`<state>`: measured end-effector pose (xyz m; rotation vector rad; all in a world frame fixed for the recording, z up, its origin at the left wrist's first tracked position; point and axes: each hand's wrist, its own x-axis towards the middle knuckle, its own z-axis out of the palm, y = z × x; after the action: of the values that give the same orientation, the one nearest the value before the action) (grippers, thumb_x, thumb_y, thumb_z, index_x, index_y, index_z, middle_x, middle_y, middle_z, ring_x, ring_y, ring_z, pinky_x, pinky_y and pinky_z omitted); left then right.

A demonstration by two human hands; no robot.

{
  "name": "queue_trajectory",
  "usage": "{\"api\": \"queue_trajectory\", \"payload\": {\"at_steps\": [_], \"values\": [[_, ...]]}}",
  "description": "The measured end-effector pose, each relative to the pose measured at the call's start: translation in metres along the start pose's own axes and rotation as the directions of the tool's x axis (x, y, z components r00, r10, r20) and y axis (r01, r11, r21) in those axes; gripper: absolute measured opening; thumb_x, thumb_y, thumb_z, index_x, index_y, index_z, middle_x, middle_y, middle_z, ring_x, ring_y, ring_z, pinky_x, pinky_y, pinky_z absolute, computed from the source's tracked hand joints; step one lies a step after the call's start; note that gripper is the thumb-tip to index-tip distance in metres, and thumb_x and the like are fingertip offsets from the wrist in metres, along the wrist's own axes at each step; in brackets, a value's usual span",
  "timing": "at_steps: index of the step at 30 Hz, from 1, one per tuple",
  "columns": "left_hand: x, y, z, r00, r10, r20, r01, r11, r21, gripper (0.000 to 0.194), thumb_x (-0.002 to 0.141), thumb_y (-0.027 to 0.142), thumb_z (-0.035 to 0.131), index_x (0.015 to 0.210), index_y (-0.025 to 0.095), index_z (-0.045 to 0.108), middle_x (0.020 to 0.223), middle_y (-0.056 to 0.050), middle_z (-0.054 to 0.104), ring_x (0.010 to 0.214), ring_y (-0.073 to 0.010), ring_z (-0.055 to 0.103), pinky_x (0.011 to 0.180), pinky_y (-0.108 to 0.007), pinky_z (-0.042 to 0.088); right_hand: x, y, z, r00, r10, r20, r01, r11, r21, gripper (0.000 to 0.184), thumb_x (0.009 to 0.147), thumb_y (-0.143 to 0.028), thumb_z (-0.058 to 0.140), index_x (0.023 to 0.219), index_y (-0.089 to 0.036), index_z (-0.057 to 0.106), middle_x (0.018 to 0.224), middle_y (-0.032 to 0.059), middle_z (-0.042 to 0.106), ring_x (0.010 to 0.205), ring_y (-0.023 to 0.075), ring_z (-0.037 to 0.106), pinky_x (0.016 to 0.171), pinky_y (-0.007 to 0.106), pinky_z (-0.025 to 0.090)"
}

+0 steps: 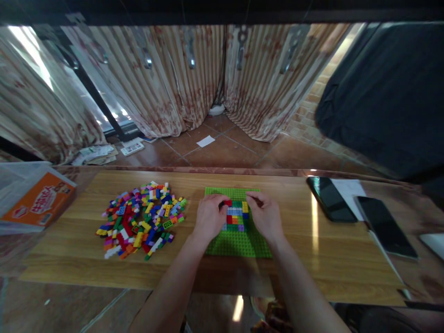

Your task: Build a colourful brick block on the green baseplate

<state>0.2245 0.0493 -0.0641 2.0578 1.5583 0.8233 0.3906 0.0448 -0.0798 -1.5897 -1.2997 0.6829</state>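
On the middle of the wooden counter lies a green baseplate, and on its central part sits a group of bricks in red, yellow, blue, green and other colours. The left hand is over the left side of the plate, its fingers bent narrowly beside a red brick; I cannot tell whether it grips this brick. The right hand is on the other side, with thumb and forefinger close together near a yellow brick; whether something is between them, I cannot tell. To the left, well apart from the plate, a heap of loose bricks is spread. Farther left stands a plastic box with an orange label. Toward the right end lie two dark phones. Beyond the counter, patterned curtains hang above a tiled floor.
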Motion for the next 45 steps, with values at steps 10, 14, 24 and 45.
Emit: {"api": "queue_trajectory", "payload": {"at_steps": [10, 14, 24, 45], "values": [[0.0, -0.001, 0.0, 1.0, -0.018, 0.007, 0.018, 1.0, 0.012, 0.02, 0.079, 0.012, 0.061, 0.094, 0.02, 0.072, 0.098, -0.006, 0.074, 0.096, -0.0238, 0.062, 0.092, -0.039, 0.047, -0.006, -0.009, 0.018, 0.995, -0.084, 0.055, 0.093, 0.981, -0.168, 0.026, 0.084, -0.036, 0.056, 0.095, -0.021, 0.074, 0.099, 0.009, 0.073, 0.095, 0.0245, 0.065, 0.089, 0.041, 0.048], [0.0, -0.003, 0.002, 1.0, -0.01, 0.003, 0.01, 1.0, 0.007, 0.022, 0.08, 0.011, 0.059, 0.095, 0.019, 0.073, 0.098, -0.006, 0.074, 0.096, -0.0236, 0.062, 0.092, -0.039, 0.047, -0.007, -0.008, 0.024, 0.995, -0.079, 0.069, 0.094, 0.962, -0.256, 0.025, 0.083, -0.036, 0.059, 0.097, -0.022, 0.074, 0.101, 0.0085, 0.073, 0.1, 0.0264, 0.062, 0.093, 0.045, 0.045], [0.0, -0.004, 0.006, 1.0, -0.02, -0.017, 0.02, 1.0, 0.019, 0.023, 0.079, 0.01, 0.058, 0.094, 0.02, 0.074, 0.097, -0.007, 0.074, 0.095, -0.0229, 0.063, 0.092, -0.038, 0.047, -0.012, -0.013, 0.03, 0.995, -0.078, 0.064, 0.093, 0.962, -0.258, 0.022, 0.079, -0.028, 0.055, 0.087, -0.026, 0.075, 0.094, 0.0043, 0.074, 0.1, 0.026, 0.06, 0.096, 0.048, 0.041], [0.001, -0.002, 0.006, 0.999, -0.041, -0.018, 0.041, 0.999, 0.007, 0.023, 0.078, 0.011, 0.057, 0.092, 0.016, 0.075, 0.096, -0.009, 0.075, 0.095, -0.0231, 0.064, 0.092, -0.038, 0.05, -0.007, 0.001, 0.032, 0.989, -0.101, 0.112, 0.121, 0.974, -0.193, 0.023, 0.08, -0.028, 0.056, 0.085, -0.026, 0.077, 0.092, 0.0036, 0.076, 0.096, 0.0239, 0.064, 0.096, 0.044, 0.044]]}}
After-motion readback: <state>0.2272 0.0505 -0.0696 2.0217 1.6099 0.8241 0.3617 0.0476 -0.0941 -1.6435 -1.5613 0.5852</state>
